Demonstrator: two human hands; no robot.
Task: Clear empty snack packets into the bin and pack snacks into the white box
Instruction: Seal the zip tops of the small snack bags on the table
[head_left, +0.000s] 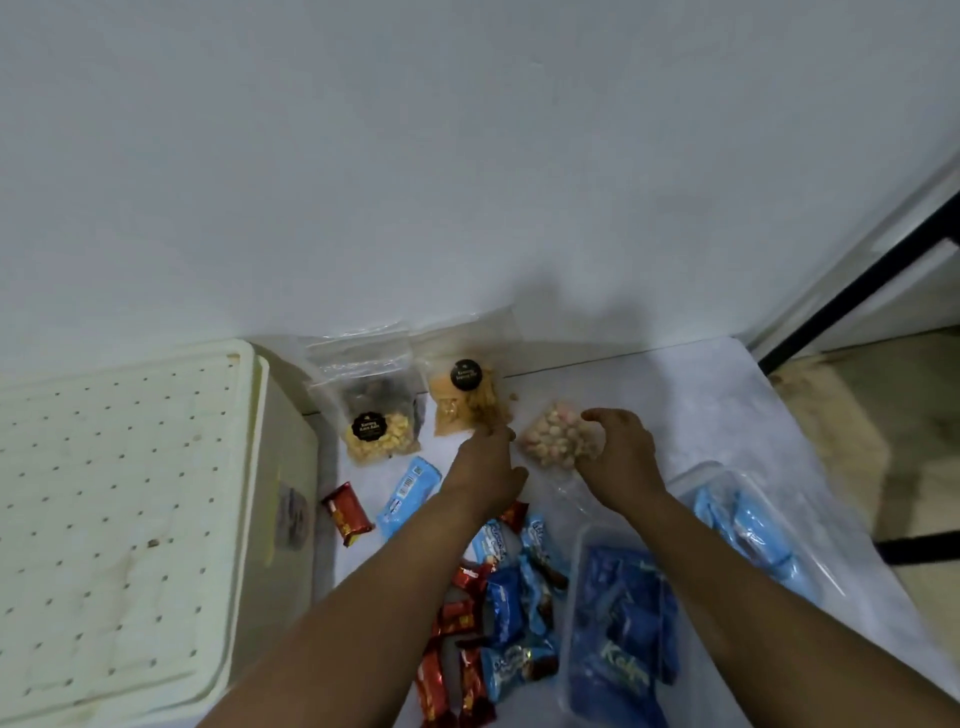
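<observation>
blue packs fill the clear tub (582, 670) nearest us, at the lower right, and one of them (618, 675) reads "kalpa" in pale green letters. a second clear tub (691, 480) just beyond it on the right holds light blue packs (748, 525). between our forearms lies a heap of small snacks: red bars (457, 680), dark blue packs (504, 603) and light blue ones (491, 543) with white script too blurred to read.

further out, left of our left arm, one red bar (347, 514) and one light blue pack (408, 493) with a barcode lie apart on the white marble-look top (717, 405). at far left stands a cream lidded box (130, 509), its lid dotted with small holes.

our left hand (485, 470) reaches forward with fingers fairly straight, the tips touching the lower edge of a clear pouch of orange crackers (462, 402); we cannot tell whether it pinches the pouch. that pouch carries a round black sticker with gold writing we cannot read. our right hand (621, 449) curls over a clear bag of pale round snacks (550, 434) and holds its right side, the bag lying on the top between the two hands.

left of the orange pouch leans another clear pouch (376, 415) with yellow pieces below, dark ones above, and the same black sticker. both pouches rest against the white wall (467, 156).
</observation>
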